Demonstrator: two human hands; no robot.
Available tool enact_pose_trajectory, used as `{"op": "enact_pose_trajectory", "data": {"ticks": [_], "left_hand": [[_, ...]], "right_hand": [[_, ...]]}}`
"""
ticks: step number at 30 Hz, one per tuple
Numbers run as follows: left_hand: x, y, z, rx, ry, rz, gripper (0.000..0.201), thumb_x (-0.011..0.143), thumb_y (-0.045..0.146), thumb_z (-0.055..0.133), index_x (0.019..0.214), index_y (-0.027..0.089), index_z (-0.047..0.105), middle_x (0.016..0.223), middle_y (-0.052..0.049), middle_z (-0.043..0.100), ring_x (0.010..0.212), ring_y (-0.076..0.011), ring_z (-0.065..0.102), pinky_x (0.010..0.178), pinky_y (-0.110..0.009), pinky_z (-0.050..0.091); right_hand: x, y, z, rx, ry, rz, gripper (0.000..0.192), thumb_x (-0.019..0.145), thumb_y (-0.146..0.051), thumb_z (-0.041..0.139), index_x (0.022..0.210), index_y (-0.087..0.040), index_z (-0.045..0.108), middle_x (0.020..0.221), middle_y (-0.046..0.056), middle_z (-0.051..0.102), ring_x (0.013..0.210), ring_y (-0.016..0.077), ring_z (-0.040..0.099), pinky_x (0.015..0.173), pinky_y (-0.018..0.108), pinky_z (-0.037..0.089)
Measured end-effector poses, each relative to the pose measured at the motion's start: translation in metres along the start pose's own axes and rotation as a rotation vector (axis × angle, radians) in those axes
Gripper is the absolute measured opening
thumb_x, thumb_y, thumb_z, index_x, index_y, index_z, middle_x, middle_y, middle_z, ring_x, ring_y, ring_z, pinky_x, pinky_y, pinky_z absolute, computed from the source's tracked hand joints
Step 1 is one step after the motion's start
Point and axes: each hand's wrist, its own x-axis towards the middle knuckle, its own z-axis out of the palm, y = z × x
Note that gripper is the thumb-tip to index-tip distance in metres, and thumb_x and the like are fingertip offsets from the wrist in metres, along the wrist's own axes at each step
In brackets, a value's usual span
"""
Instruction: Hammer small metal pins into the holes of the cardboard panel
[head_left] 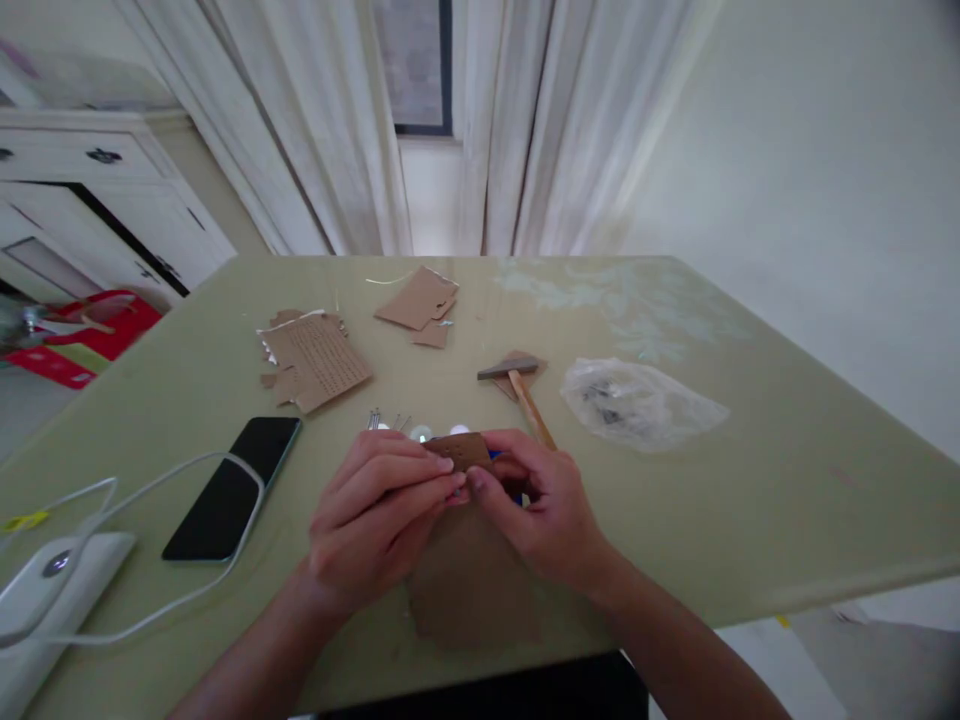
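At the near edge of the table (750,520) both forearms come in from below, cut off by the frame. Under the wrists lies a larger brown cardboard sheet (472,590), blurred and partly covered by the hands. The left hand (375,520) is curled, its fingertips pinched on a small cardboard piece (463,452) held just above the table in front of the person. The right hand (544,510) closes on the same piece from the other side, thumb and fingers meeting the left fingertips. A bit of blue shows behind the right fingers; what it is cannot be made out.

To the left a black phone (232,487) lies face up, crossed by a white cable (150,480) that runs to a white device (45,590) cut off at the corner.

Just beyond the hands sit a few nails (382,420) and some bright glare spots. Right of them lies a hammer (521,385), its handle partly hidden by the right hand. Further right a clear plastic bag (637,400) holds small dark items, too blurred to name. Further back lie a perforated cardboard piece (319,360) and cardboard scraps (420,300).
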Motion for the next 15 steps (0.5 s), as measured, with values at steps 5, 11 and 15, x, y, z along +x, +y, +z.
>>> {"op": "enact_pose_trajectory", "data": {"ticks": [5,11,15], "left_hand": [[-0.001,0.005,0.0,0.05,0.061,0.011,0.017,0.093,0.011,0.081,0.101,0.026,0.079,0.093,0.001,0.079,0.081,-0.0164,0.075,0.077,-0.035,0.063],[-0.008,0.006,-0.005,0.2,0.093,0.131,0.021,0.092,0.015,0.083,0.104,0.032,0.08,0.087,0.004,0.077,0.071,-0.0157,0.073,0.071,-0.033,0.063],[-0.014,0.006,-0.017,0.307,0.014,0.225,0.035,0.086,0.009,0.086,0.11,0.034,0.081,0.09,0.006,0.078,0.072,-0.0139,0.071,0.077,-0.033,0.063]], "right_hand": [[0.0,-0.003,0.002,0.017,0.019,-0.034,0.025,0.103,-0.036,0.07,0.12,-0.018,0.074,0.061,-0.005,0.061,0.05,0.0099,0.045,0.049,0.021,0.037],[-0.004,-0.013,0.002,-0.083,0.02,-0.119,0.02,0.102,-0.032,0.069,0.117,-0.02,0.073,0.063,-0.005,0.065,0.05,0.0096,0.049,0.05,0.02,0.041],[-0.008,-0.014,0.003,-0.045,0.015,-0.142,0.018,0.102,-0.031,0.068,0.116,-0.021,0.072,0.064,-0.004,0.066,0.049,0.0105,0.052,0.05,0.021,0.043]]}}
